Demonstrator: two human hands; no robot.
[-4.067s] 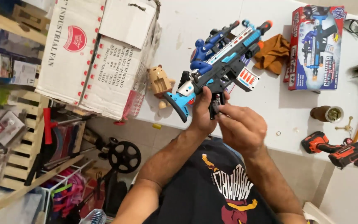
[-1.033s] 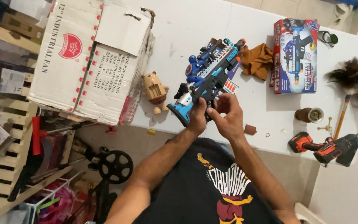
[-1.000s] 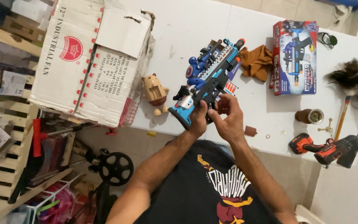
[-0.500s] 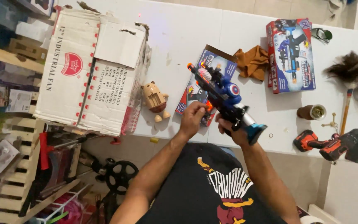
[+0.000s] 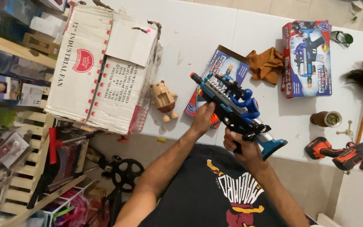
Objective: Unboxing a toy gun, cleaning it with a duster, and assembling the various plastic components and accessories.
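White carton (image 5: pixel 101 71) left – red-blue toy box (image 5: pixel 307 59) right, flat.

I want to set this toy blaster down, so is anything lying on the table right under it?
Yes. The toy blaster, held in the left hand and right hand, hangs over a flattened blue toy box on the white table. A tan toy figure lies just left of it.

white table (image 5: pixel 215 29) | on it: cardboard box (image 5: pixel 101 67), two toy boxes (image 5: pixel 306 59), brown cloth (image 5: pixel 266 65), drill (image 5: pixel 341 152)

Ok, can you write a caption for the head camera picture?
Both hands, left and right, hold a blue toy blaster above a white table.
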